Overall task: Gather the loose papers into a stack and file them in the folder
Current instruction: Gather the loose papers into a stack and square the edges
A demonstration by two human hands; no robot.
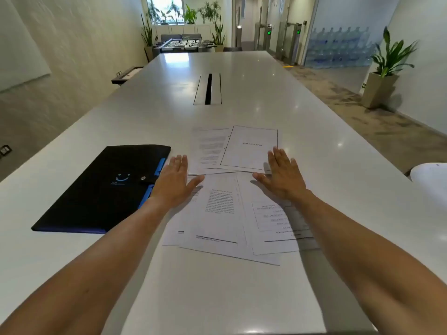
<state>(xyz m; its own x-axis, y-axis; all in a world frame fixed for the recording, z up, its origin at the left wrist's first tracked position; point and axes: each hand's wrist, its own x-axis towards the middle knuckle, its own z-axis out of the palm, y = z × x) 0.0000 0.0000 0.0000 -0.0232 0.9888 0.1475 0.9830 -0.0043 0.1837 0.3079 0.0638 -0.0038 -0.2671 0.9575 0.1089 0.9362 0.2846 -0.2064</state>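
Barely started, I'd say: papers (pixel 217 213) still loose and fanned over the desk (pixel 242 298), nothing stacked, nothing filed. Nearest, approx three overlapping sheets right of the folder (pixel 101 187); count's unsure w/ the overlap. Left hand (pixel 175 181) and right hand (pixel 281 176), both flat, fingers spread, gripping nothing, rest on the sheets. Beyond them, two more pages. One folder, shut, snap done up.

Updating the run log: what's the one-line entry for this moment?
left hand flat, open | right hand flat, open | papers scattered | folder closed
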